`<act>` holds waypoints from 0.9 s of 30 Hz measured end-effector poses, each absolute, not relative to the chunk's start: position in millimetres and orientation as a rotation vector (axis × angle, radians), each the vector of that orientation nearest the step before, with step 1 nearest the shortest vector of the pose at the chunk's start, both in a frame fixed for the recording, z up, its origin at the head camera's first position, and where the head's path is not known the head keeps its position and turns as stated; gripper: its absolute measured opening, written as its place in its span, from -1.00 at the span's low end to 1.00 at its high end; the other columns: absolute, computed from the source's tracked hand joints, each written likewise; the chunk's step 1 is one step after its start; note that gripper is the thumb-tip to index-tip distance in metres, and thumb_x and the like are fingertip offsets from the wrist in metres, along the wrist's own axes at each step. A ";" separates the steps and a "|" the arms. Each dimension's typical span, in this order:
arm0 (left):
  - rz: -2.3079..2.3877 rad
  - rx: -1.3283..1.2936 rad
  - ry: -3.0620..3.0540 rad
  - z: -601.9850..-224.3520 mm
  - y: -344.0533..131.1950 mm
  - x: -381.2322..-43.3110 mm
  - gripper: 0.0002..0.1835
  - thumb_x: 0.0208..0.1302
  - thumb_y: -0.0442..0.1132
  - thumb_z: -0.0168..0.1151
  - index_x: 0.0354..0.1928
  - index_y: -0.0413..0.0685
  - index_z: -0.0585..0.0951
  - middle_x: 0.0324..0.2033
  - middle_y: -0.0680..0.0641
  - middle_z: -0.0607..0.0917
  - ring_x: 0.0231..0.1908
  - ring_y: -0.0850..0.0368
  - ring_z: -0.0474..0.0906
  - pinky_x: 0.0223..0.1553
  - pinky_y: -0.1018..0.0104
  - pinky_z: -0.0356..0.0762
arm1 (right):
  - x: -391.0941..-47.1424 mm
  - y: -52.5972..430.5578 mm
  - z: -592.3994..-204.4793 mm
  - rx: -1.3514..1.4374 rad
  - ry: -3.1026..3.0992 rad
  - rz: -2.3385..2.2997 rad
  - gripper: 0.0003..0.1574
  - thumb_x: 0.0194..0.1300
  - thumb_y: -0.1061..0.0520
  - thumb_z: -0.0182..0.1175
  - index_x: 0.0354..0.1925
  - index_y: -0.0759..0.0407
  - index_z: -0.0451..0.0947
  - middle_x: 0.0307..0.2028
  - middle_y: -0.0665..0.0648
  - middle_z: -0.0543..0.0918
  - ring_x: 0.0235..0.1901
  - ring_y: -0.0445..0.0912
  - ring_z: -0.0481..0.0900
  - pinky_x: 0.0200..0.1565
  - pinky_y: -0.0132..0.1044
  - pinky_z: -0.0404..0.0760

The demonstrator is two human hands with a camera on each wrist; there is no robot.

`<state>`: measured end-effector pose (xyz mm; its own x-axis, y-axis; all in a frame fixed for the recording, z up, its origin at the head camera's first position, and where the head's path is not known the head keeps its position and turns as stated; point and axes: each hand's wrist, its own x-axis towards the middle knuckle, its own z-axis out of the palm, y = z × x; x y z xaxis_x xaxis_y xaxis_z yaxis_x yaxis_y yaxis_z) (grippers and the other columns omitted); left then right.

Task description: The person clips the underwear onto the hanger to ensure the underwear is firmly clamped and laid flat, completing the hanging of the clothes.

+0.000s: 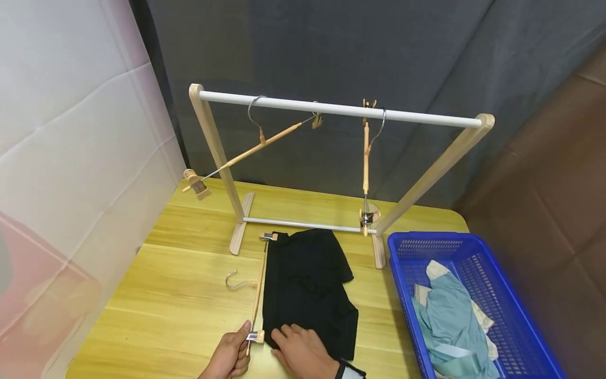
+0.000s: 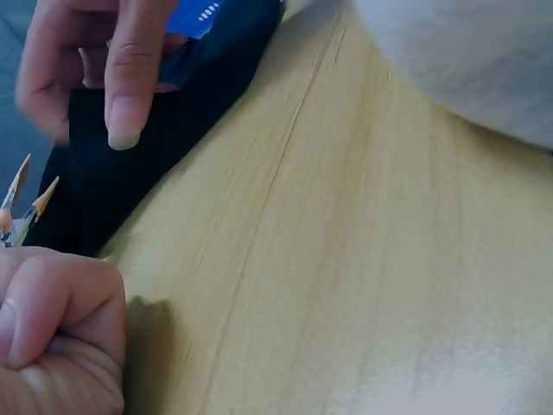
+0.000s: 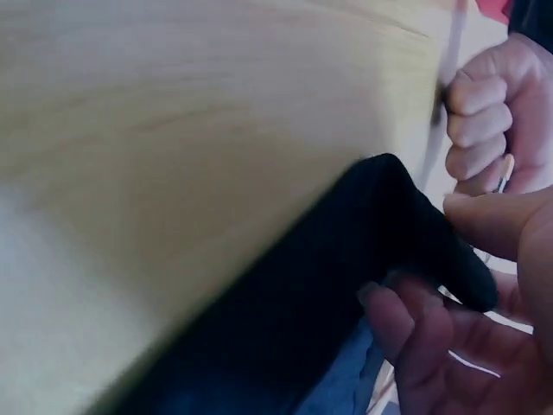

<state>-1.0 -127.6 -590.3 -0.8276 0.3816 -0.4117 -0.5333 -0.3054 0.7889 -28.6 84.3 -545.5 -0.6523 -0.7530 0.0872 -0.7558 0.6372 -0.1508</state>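
Observation:
Black shorts [image 1: 310,284] lie flat on the table, waistband toward the left. Along that edge runs a clip hanger [image 1: 260,284] with a wooden bar and a metal hook. Its far clip [image 1: 269,237] is at the far corner of the waistband. My left hand [image 1: 229,351] grips the near clip [image 1: 256,336], whose tips stand parted in the left wrist view. The near waistband corner is pinched between thumb and fingers of my right hand [image 1: 303,350]; the right wrist view shows this black cloth [image 3: 380,225] folded over between them, beside the left fist [image 3: 497,121].
Behind the shorts stands a wooden rack [image 1: 219,152] with a white top rail [image 1: 331,109]. Two more clip hangers hang there, one slanting left [image 1: 262,145], one turned edge-on [image 1: 366,163]. At right, a blue basket [image 1: 521,316] holds pale teal clothing [image 1: 450,310].

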 end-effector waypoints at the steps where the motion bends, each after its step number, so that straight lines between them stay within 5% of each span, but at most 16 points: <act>1: 2.150 -0.201 1.382 -590.2 -127.4 -1.2 -0.45 0.51 0.10 -0.20 -0.69 0.07 0.16 -0.83 0.23 0.16 -0.85 0.41 0.08 -0.81 0.50 0.08 | -27.6 84.3 -545.9 1.310 -2.813 0.283 -0.75 0.29 -0.17 0.21 -0.37 -0.08 0.49 -0.52 -0.14 0.36 -0.59 -0.32 0.30 -0.67 -0.51 0.16; 8: 2.136 -0.246 1.375 -589.8 -125.9 -0.9 -0.44 0.48 0.15 -0.17 -0.69 0.07 0.16 -0.84 0.22 0.16 -0.86 0.40 0.07 -0.82 0.50 0.07 | -23.7 79.0 -544.3 1.351 -2.633 0.437 -0.76 0.17 0.07 0.32 -0.53 -0.07 0.45 -0.59 -0.15 0.28 -0.63 -0.37 0.12 -0.65 -0.58 0.05; 13: 2.138 -0.246 1.380 -590.5 -125.6 -1.5 -0.44 0.48 0.15 -0.17 -0.69 0.07 0.15 -0.84 0.22 0.15 -0.86 0.40 0.07 -0.82 0.49 0.07 | -19.1 72.9 -546.6 1.319 -2.677 0.389 -0.75 0.11 0.17 0.32 -0.28 0.01 0.44 -0.63 -0.16 0.29 -0.66 -0.37 0.13 -0.67 -0.55 0.06; 18: 2.135 -0.242 1.372 -591.2 -125.7 -2.4 -0.42 0.47 0.17 -0.16 -0.71 0.08 0.14 -0.85 0.23 0.15 -0.86 0.41 0.07 -0.82 0.50 0.07 | -7.5 68.9 -547.5 0.994 -2.783 0.500 -0.48 0.09 0.20 0.33 0.00 0.13 0.37 -0.77 -0.18 0.18 -0.79 -0.39 0.11 -0.75 -0.50 0.11; 23: 2.132 -0.243 1.389 -589.8 -125.9 -3.4 -0.41 0.48 0.16 -0.17 -0.72 0.08 0.11 -0.85 0.23 0.14 -0.86 0.41 0.07 -0.82 0.51 0.07 | -4.8 64.7 -545.4 0.872 -2.802 0.478 -0.69 0.09 0.16 0.37 -0.39 0.08 0.37 -0.77 -0.13 0.23 -0.78 -0.31 0.27 -0.75 -0.45 0.20; 27: 2.129 -0.251 1.373 -588.3 -125.7 -4.4 -0.41 0.49 0.16 -0.19 -0.73 0.09 0.11 -0.86 0.23 0.15 -0.86 0.41 0.07 -0.83 0.51 0.07 | -6.1 63.3 -542.3 0.940 -2.868 0.453 -0.69 0.09 0.21 0.35 -0.49 0.05 0.36 -0.72 -0.10 0.27 -0.74 -0.32 0.28 -0.74 -0.45 0.19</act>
<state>-4.4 -125.7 -588.3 -0.8100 0.3719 -0.4535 -0.5665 -0.2958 0.7692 -6.1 63.3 -542.3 -0.8066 -0.5645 0.1754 -0.5911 0.7666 -0.2509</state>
